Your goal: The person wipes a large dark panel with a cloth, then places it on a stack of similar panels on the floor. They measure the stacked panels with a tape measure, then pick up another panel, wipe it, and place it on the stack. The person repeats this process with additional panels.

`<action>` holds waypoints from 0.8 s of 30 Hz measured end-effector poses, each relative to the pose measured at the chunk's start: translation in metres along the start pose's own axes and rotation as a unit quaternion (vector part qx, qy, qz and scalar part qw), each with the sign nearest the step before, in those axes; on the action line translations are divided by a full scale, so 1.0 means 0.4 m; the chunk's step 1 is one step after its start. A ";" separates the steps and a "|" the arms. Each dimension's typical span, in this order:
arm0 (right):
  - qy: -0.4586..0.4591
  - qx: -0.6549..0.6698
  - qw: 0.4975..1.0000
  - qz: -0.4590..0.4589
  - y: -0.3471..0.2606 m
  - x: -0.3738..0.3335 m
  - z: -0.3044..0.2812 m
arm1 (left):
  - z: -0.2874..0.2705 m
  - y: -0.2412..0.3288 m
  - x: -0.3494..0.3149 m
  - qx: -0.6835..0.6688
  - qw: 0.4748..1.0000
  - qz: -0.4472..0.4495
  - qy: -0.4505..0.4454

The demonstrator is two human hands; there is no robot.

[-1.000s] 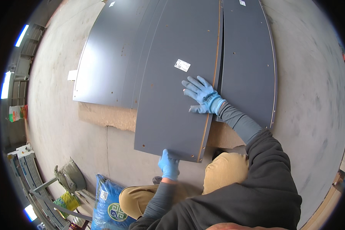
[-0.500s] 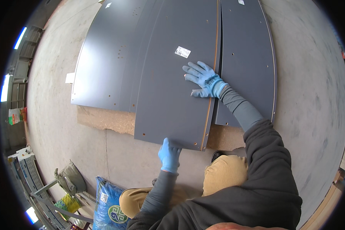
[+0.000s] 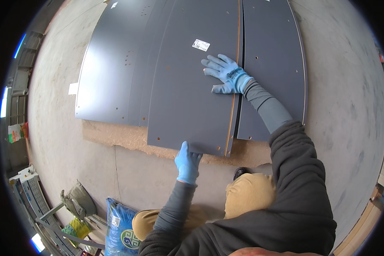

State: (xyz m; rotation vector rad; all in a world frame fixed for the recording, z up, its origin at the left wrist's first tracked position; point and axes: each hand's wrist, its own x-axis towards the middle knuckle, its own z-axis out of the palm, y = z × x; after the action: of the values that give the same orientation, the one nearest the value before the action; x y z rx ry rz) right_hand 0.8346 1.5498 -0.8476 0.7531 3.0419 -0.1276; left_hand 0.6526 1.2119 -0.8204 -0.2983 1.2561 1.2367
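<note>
A long dark grey board (image 3: pixel 187 111) with a white label (image 3: pixel 200 45) and small drilled holes lies in front of me, on top of other boards. My left hand (image 3: pixel 187 163), in a blue glove, grips its near edge, thumb on top and the other fingers hidden beneath. Flat on the board near its right edge rests my gloved right hand (image 3: pixel 226 74), fingers spread. Along that edge runs a thin orange-brown line. A second dark grey board (image 3: pixel 273 85) lies to the right, past a narrow dark gap, and shinier grey boards (image 3: pixel 111 72) lie to the left.
Under the boards, a rough-edged brown chipboard sheet (image 3: pixel 115 134) sticks out toward me. A blue printed sack (image 3: pixel 117 230) stands at the lower left, near a grey-green bag (image 3: pixel 79 198) and metal framing (image 3: pixel 32 192). Concrete floor (image 3: pixel 341 106) surrounds the stack.
The middle board has slid away from me, showing more chipboard below its near edge. Both hands have moved forward with it, keeping their places on the board.
</note>
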 end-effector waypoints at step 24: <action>-0.042 0.018 0.999 0.014 0.057 0.052 0.055 | 0.022 0.026 0.081 0.011 0.999 -0.032 -0.024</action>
State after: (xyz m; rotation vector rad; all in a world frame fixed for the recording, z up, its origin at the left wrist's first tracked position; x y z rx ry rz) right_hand 0.8265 1.5779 -0.8718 0.7713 2.9568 -0.2078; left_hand 0.6430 1.2399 -0.8393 -0.2875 1.2091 1.1685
